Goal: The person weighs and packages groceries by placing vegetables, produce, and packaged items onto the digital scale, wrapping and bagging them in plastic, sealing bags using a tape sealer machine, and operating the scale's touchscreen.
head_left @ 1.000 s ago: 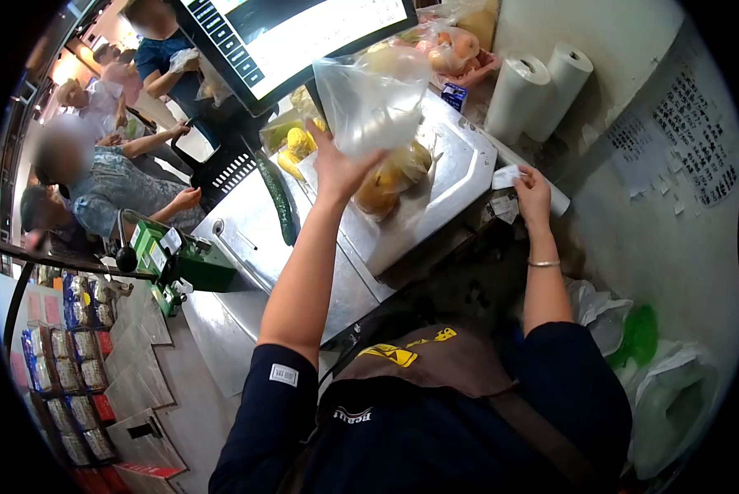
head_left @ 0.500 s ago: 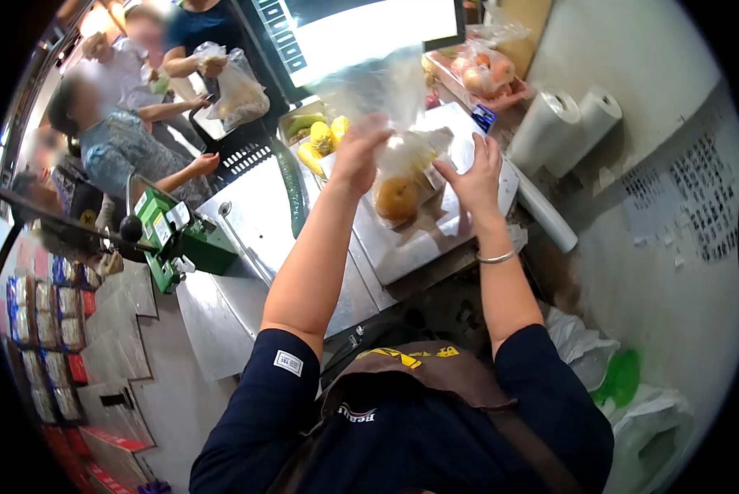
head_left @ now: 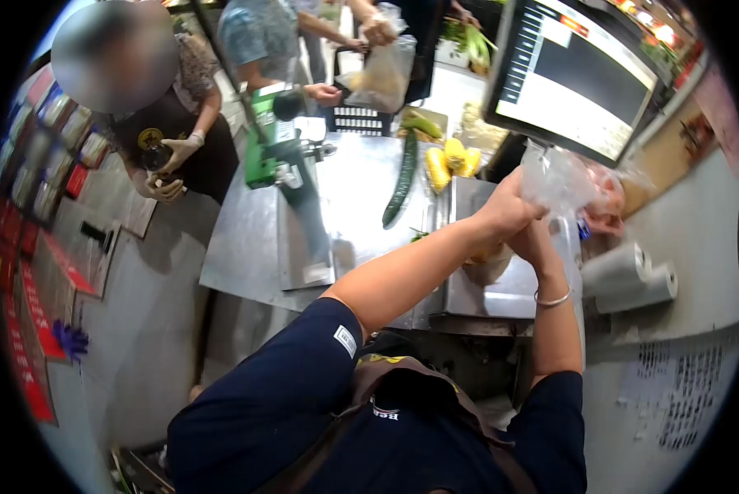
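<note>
Plastic bag [head_left: 563, 177], clear and crumpled, located right of centre in the upper half of the frame, its bunched film in front of the lower edge of the monitor [head_left: 579, 78]. Left hand [head_left: 508, 207] at the end of the forearm crossing the centre: grip closed around the gathered film. Right hand [head_left: 537, 240] directly below and touching or nearly touching the left; its fingers are hidden, so the state of that grip cannot be determined. Yellow-brown produce [head_left: 486, 257] is partly visible beneath the left forearm, above a metal platform [head_left: 489, 292]; contact with the platform cannot be confirmed. The platform sits on the right part of a metal bench [head_left: 361, 214]. On the bench, upper centre: one long green cucumber [head_left: 402, 179], with yellow corn cobs [head_left: 454, 156] just to its right. A green metal device [head_left: 262, 148] stands at the bench's left side. Beyond the far edge, a black basket [head_left: 363, 122] is noted, with another person's hand [head_left: 377, 30] above it holding a filled translucent bag [head_left: 382, 76]. Upper left: a co-worker [head_left: 213, 152] in an apron, gloved hands around a dark object [head_left: 155, 156]. Right side: two white rolls [head_left: 620, 267] lying near the bench, and printed sheets [head_left: 678, 383] on the pale surface at lower right.
</note>
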The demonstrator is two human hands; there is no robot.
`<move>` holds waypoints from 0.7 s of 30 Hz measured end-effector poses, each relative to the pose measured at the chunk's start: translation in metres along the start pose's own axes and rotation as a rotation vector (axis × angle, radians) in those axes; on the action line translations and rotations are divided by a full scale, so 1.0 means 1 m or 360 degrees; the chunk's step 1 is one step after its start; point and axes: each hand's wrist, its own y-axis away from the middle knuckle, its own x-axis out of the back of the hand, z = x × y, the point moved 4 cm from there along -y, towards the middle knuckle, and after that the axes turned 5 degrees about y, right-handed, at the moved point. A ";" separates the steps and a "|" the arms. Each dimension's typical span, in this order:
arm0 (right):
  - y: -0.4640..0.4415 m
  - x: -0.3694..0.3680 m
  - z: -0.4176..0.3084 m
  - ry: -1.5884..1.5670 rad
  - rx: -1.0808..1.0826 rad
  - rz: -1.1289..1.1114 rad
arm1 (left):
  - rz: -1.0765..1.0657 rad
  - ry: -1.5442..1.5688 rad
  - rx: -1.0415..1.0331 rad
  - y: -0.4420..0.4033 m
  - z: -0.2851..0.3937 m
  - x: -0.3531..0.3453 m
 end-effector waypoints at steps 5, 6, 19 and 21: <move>-0.050 -0.051 -0.076 0.0002 0.0100 0.0283 | -0.0012 -0.0661 -0.0156 0.055 0.089 0.052; -0.062 -0.076 -0.084 0.0080 0.0168 0.0331 | 0.0181 -0.0744 -0.0067 0.066 0.100 0.070; -0.206 -0.236 -0.243 -0.0427 0.0096 -0.0110 | 0.1613 -0.1018 -0.0660 0.168 0.208 0.322; -0.201 -0.257 -0.235 -0.1185 0.0183 -0.0122 | 0.1650 -0.0606 -0.0792 0.173 0.169 0.367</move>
